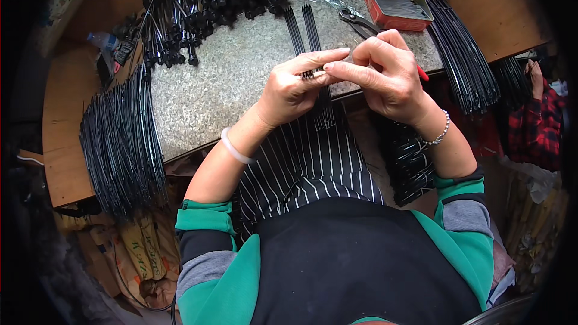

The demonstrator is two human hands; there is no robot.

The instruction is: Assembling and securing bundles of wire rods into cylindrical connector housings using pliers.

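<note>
Left hand (293,87) and right hand (385,75) pinch a bundle of thin black metal rods (318,84) at the grey speckled tabletop's (223,84) near edge, keeping ends aligned.

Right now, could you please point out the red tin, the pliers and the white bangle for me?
red tin (385,17), head view, on its red side wall.
pliers (355,19), head view, on the metal jaws.
white bangle (233,149), head view, on the band at the left wrist.

glossy black plastic ties (123,138) on a rough speckled mat (235,72), wooden table (63,138).
</note>
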